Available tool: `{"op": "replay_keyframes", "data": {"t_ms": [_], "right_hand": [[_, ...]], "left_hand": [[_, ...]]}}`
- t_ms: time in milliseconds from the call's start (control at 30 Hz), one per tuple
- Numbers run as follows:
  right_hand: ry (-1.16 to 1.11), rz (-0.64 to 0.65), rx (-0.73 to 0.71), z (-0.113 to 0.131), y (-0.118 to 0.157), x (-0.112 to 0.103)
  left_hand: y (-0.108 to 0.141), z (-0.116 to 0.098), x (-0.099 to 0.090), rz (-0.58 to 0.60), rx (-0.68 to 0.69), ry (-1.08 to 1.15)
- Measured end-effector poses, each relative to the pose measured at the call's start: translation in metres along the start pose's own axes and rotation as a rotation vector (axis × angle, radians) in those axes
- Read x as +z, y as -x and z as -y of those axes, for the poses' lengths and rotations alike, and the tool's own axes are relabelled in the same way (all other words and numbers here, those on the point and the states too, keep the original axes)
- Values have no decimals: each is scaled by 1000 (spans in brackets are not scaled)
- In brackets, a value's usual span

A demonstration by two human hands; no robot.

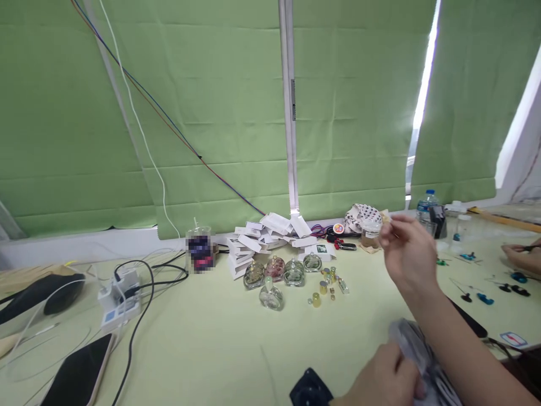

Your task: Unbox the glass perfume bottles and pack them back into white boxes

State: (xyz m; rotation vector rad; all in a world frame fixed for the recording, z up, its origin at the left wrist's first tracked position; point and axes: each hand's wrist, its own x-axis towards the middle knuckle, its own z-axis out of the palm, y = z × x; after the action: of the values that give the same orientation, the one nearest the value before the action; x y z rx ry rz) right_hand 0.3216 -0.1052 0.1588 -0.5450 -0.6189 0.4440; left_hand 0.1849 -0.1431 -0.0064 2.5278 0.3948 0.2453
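Well, at the far left a smartphone (80,369) lies on the pale green table (203,344), below a white power strip (120,310) with plugs and black cables in it. Next comes a cup (200,251), its middle blurred out, with a straw standing in it. Right of it, white paper boxes (249,242) lie in a loose heap against the foot of the green curtain (224,113). Just in front of them stand or lie five glass bottles (294,273), one of them nearer the viewer than the rest, and beside these a scatter of small yellowish caps (323,287). The left hand (382,375), a dark watch-like object (310,389) at its wrist, is closed on a grey cloth (416,349) at the table's near side. Farther back, a dotted cloth (362,217) lies behind a small jar (371,232). The right hand (409,248) is raised beside that jar, fingers bent and fingertips close together; whether they pinch the small beige piece (385,216) next to them, I cannot tell. Beyond it come a water bottle (428,207), blue and black small pieces (485,299) with thin stems, and another person's hand (522,258) at the right edge.
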Motion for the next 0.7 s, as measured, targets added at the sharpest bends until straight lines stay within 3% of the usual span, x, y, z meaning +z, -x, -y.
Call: {"op": "replay_keyframes", "data": {"t_ms": [133, 233, 333, 433, 500, 600, 700], "right_hand": [[85, 21, 89, -25, -46, 36], [170, -60, 14, -61, -69, 35], [312, -241, -142, -102, -77, 4], [326, -446, -148, -132, -77, -43], [332, -572, -132, -141, -78, -74], [361, -653, -99, -142, -86, -106], [401, -622, -83, -141, -93, -115]], "left_hand": [[-43, 11, 15, -88, -34, 220], [-51, 25, 27, -111, -35, 308], [-52, 43, 42, -132, -74, 298], [-54, 62, 59, -141, -181, 187], [-54, 72, 65, -136, -158, 69], [-42, 81, 49, -156, 84, -107], [-6, 84, -1, -348, 298, -233]]}}
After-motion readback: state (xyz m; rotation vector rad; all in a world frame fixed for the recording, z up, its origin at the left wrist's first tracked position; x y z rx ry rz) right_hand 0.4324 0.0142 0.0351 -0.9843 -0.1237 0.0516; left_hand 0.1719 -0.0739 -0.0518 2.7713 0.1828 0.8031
